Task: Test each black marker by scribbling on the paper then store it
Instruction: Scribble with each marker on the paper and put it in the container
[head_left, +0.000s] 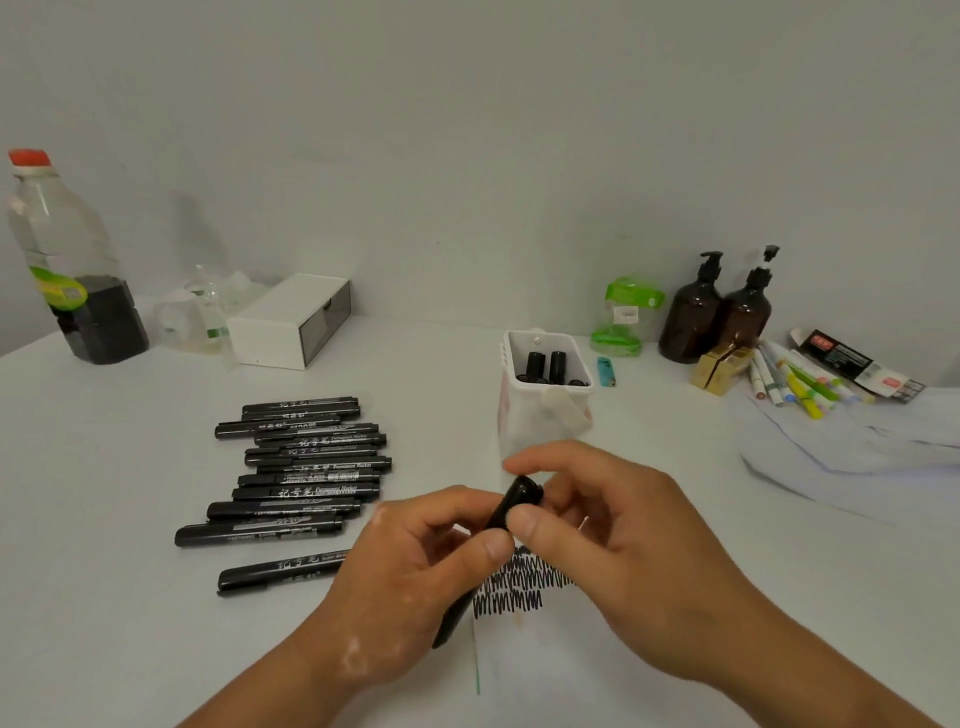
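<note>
A black marker (503, 512) slants between both hands above the white paper (540, 660). My left hand (410, 566) grips its barrel. My right hand (613, 540) pinches the cap end with thumb and fingers. Black zigzag scribbles (519, 584) show on the paper beneath the hands. Several black markers (301, 467) lie in a loose stack on the table to the left. A white holder (545, 395) stands behind the hands, with a few black markers upright inside it.
A large bottle (72, 270) with a red cap stands far left beside a white drawer box (291, 322). Two brown pump bottles (717, 312), a green container (623, 317), a blue lighter (605, 371) and coloured pens (800, 384) sit at the back right.
</note>
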